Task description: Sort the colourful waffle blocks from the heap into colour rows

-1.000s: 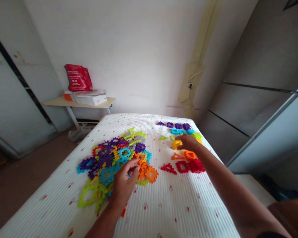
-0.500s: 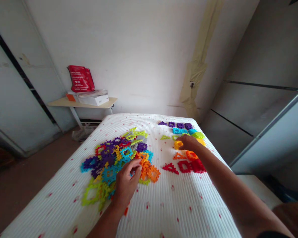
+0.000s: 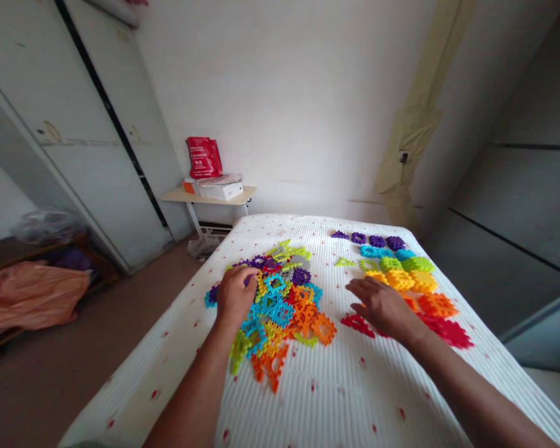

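Note:
A mixed pile of plastic interlocking pieces with toothed edges (image 3: 277, 308) lies on a white spotted bed cover (image 3: 336, 398). My left hand (image 3: 236, 295) is over the pile's left side, by the purple and yellow pieces. Its fingers are curled toward the thumb, and I cannot make out what lies between them. My right hand (image 3: 380, 305), fingers stretched and apart, hovers over the sorted rows and partly hides the orange and red ones. Around it are red triangles (image 3: 357, 325), a yellow stack (image 3: 400, 280), an orange stack (image 3: 437, 305) and red pieces (image 3: 450, 331).
Farther back run green pieces (image 3: 391, 264), blue pieces (image 3: 377, 251) and a purple row (image 3: 377, 241). A small table (image 3: 172, 195) holding a red bag (image 3: 204, 157) and a white box (image 3: 221, 190) stands beyond the bed. Wardrobe doors (image 3: 135, 155) are at left.
My view has turned left. My left hand has shifted from the orange pieces toward the pile's left side. My right hand has drawn back from the yellow pieces, its fingers now spread.

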The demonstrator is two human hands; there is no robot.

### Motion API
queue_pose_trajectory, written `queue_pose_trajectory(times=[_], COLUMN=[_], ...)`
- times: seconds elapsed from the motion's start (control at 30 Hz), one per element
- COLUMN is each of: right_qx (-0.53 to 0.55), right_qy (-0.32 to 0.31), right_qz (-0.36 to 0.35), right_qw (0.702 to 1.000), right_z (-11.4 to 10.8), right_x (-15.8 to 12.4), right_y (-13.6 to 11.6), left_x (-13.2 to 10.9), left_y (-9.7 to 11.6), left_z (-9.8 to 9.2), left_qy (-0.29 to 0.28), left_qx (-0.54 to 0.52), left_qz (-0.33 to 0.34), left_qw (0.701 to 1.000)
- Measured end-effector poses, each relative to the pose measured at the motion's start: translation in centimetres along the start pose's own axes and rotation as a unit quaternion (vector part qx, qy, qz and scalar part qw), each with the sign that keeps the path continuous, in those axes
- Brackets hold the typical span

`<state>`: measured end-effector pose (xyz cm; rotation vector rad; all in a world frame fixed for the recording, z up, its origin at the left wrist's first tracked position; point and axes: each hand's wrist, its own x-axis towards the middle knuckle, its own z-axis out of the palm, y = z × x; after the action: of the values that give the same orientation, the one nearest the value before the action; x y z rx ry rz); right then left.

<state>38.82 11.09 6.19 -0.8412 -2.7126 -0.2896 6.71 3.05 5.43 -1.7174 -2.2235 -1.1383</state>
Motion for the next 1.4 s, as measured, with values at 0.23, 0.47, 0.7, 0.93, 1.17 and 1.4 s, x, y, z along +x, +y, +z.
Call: queue_pose_trajectory(times=[0.23,0.47,0.7,0.93,1.17,1.4], right_qx=[0.068,0.064,0.065,0.089,0.18,0.182], right_qy=[0.011,0.033,0.046,0.085,0.15,0.142], right_qz=[-0.044,-0.073,-0.079,-0.072,-0.009,0.036], right_qw=[0.997,0.995,0.994,0.99,0.972,0.972], right_z=[1.4,3.0,3.5,3.6,3.4,1.5], right_x=[-0.6,-1.0,-1.1,-1.2,-0.9,0.4], right_y=[-6.6,-6.8,-7.0,-6.7,-6.8,-8.7], left_x=[3.0,2.9,2.8,2.1,-2.3,-6.3], left_y=[-3.2,-2.9,-1.9,-1.0,2.5,7.3], left_z=[1.6,3.0,2.4,0.3,1.3,2.6], left_qy=[-0.132,-0.164,-0.115,-0.023,-0.029,-0.075], left_qx=[0.119,0.156,0.099,-0.091,-0.323,-0.462], left_qz=[-0.024,-0.056,-0.085,-0.112,-0.158,-0.178], left_qw=[0.984,0.972,0.985,0.989,0.933,0.865])
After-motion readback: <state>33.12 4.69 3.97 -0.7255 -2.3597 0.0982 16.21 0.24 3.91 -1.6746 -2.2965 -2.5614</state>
